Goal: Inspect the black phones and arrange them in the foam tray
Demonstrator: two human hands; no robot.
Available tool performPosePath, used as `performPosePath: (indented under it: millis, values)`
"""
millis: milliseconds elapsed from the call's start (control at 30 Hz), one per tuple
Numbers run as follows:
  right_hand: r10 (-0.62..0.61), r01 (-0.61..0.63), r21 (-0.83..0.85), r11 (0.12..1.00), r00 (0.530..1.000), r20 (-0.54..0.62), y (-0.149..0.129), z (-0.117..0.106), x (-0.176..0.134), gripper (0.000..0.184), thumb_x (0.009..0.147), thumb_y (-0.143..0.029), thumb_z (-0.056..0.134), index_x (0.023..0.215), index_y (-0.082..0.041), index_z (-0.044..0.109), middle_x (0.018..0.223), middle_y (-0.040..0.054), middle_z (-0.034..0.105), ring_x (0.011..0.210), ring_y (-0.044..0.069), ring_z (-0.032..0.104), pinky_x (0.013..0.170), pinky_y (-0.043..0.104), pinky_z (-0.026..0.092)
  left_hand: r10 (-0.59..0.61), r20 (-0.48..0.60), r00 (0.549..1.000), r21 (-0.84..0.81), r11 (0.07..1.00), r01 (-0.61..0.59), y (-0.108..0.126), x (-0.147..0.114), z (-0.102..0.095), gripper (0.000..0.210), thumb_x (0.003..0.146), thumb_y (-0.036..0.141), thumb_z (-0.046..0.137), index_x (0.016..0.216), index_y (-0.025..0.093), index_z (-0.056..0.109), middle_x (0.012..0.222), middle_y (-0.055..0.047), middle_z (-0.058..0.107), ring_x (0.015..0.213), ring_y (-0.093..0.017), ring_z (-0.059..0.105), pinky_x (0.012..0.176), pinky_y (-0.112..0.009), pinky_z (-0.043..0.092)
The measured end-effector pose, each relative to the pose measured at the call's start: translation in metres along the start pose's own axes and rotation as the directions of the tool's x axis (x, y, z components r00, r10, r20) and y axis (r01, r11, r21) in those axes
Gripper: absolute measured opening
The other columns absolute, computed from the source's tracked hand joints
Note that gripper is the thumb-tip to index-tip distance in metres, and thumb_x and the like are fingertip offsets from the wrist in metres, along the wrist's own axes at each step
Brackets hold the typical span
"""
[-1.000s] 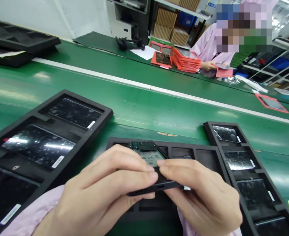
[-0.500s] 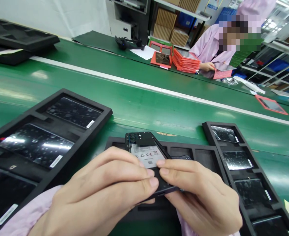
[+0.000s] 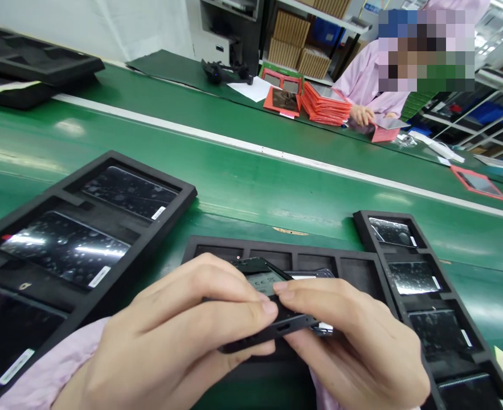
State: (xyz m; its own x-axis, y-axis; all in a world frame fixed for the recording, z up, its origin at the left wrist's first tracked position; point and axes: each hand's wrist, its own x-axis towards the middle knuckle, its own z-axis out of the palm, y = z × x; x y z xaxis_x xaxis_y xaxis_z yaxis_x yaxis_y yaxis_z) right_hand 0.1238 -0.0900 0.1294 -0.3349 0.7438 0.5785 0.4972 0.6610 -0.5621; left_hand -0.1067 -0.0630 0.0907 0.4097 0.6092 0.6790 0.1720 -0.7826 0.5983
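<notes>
A black smartphone [image 3: 291, 324] with its back cover off is gripped at both sides, over the middle foam tray [image 3: 336, 254]. My left hand [image 3: 178, 324] is closed on its left side, thumb on top and fingers beneath. My right hand [image 3: 354, 336] pinches the right side, fingertips on top and thumb below. The phone's port edge faces me, and its printed battery label [image 3: 263, 283] shows partly between the hands. Much of the phone is hidden by my fingers. Another phone-like part [image 3: 319, 274] lies in the tray just behind my right fingers.
Foam trays holding dark screens stand at the left [image 3: 152, 239] and right [image 3: 422, 250]. Stacked black trays [image 3: 41, 65] are at the far left. Across the green bench [image 3: 277, 188], a co-worker's hand [image 3: 362, 115] is beside a stack of red-framed pieces [image 3: 326, 108].
The phone has tipped, its far end dropping, so its back looks foreshortened and its port edge shows more. Both hands keep hold. The co-worker's hand has shifted slightly.
</notes>
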Motion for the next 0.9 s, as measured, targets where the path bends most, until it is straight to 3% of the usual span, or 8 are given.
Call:
performPosePath:
  millis: [100,233,433,633,900]
  values:
    - [0.015,-0.015,0.008,1.0,1.0,0.017,-0.001,-0.001,0.0,0.016,0.106,-0.012,0.081,0.118,-0.018,0.074,0.11,0.0062,0.09,0.096,0.015,0.089,0.098,0.015,0.07,-0.023,0.002,1.0,-0.032,0.999,0.023,-0.001,0.002,0.0,0.009,0.117,0.023,0.067,0.12,0.02,0.075,0.109,0.003,0.076,0.111,-0.007,0.073,0.104,-0.017,0.064]
    - [0.033,-0.032,-0.023,0.999,0.999,0.009,-0.002,0.001,-0.002,0.014,0.108,-0.017,0.082,0.118,-0.021,0.073,0.102,0.0032,0.09,0.086,0.015,0.089,0.086,0.017,0.072,-0.056,0.006,0.998,-0.074,0.996,0.056,0.0,0.002,0.001,0.008,0.115,0.021,0.071,0.122,0.019,0.074,0.11,0.003,0.078,0.108,-0.007,0.074,0.1,-0.015,0.063]
    - [0.204,-0.204,-0.001,0.979,0.975,-0.086,-0.011,0.005,-0.007,0.017,0.108,-0.036,0.085,0.113,-0.024,0.075,0.091,-0.0027,0.087,0.062,0.012,0.081,0.065,0.017,0.069,-0.154,0.024,0.988,-0.112,0.981,0.156,0.004,0.0,0.002,0.011,0.116,0.029,0.069,0.125,0.024,0.074,0.104,0.003,0.076,0.099,-0.008,0.077,0.092,-0.014,0.062]
    - [0.248,-0.245,0.038,0.969,0.959,-0.135,-0.015,0.009,-0.004,0.02,0.106,-0.04,0.087,0.106,-0.023,0.077,0.076,-0.0039,0.082,0.05,0.009,0.073,0.042,0.011,0.052,-0.196,0.042,0.98,-0.121,0.972,0.199,0.007,0.0,0.003,0.009,0.118,0.033,0.067,0.119,0.027,0.072,0.098,0.005,0.074,0.093,-0.007,0.075,0.086,-0.013,0.061]
    - [0.276,-0.278,0.006,0.961,0.95,-0.147,-0.016,0.006,0.001,0.023,0.101,-0.043,0.092,0.098,-0.023,0.082,0.063,-0.0051,0.076,0.04,0.008,0.062,0.04,0.014,0.048,-0.218,0.046,0.975,-0.069,0.973,0.221,0.008,0.002,0.001,0.01,0.117,0.038,0.067,0.114,0.03,0.072,0.093,0.006,0.077,0.08,-0.006,0.074,0.074,-0.01,0.06]
